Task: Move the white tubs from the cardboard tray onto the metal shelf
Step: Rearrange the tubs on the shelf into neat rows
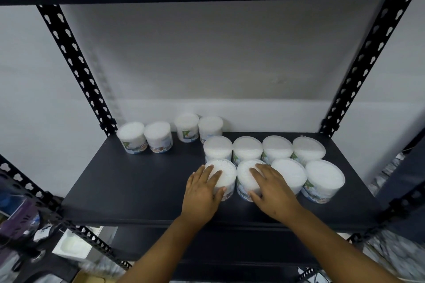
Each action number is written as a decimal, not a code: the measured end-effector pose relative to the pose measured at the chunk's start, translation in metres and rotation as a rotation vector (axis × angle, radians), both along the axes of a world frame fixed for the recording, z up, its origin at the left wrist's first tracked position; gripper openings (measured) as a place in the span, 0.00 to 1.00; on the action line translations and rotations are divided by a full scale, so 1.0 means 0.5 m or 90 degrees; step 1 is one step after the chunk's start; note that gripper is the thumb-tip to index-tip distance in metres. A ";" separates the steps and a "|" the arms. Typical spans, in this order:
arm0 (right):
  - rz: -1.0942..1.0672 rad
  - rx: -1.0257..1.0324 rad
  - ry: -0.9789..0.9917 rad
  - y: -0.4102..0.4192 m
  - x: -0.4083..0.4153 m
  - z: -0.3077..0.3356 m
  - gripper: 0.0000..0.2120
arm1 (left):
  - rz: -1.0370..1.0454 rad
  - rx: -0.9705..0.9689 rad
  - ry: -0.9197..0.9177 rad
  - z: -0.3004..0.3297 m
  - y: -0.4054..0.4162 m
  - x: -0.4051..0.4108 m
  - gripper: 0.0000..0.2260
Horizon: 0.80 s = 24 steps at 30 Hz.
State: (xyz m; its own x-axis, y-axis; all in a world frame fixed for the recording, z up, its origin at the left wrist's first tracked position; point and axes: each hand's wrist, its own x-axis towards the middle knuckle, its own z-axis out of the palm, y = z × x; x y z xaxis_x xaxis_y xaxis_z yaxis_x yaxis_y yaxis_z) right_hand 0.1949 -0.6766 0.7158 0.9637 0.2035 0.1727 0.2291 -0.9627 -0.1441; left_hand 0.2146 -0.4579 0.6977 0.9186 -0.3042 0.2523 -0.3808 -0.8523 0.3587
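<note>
**Both hands on the front tubs**

My left hand lies over the front-left tub, fingers spread across its lid and thumb curled round its near side, so I have it gripped from above. My right hand covers the next tub the same way, fingers over the lid, thumb hooked on the near edge. The two tubs stand upright, touching each other, between my hands on the shelf.

Right of my right hand, two more tubs finish the front row, the nearer one touching my fingers' side. Just beyond my fingertips stands a back row of four, packed close against the front ones. Further off, beyond and left of my left hand, four other tubs sit near the wall, well apart from my hands.

The cardboard tray is out of sight. Below my left arm, a slotted post of the rack runs across, with blurred clutter under it.
</note>
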 end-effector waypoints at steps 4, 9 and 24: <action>0.005 0.018 0.022 0.000 0.002 0.004 0.29 | -0.017 0.003 0.011 0.001 0.003 0.003 0.22; 0.009 0.029 0.036 -0.001 0.003 0.007 0.29 | -0.019 0.012 0.028 0.001 0.005 0.005 0.23; 0.025 0.046 0.042 -0.007 0.003 0.011 0.30 | -0.023 0.031 0.034 0.003 0.009 0.007 0.22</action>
State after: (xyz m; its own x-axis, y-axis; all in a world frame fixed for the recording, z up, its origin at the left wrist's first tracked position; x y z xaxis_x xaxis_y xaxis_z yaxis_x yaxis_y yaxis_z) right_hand 0.1967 -0.6802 0.7215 0.9649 0.2313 0.1247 0.2548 -0.9393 -0.2296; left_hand 0.2183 -0.4534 0.6991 0.9188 -0.3474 0.1872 -0.3923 -0.8554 0.3383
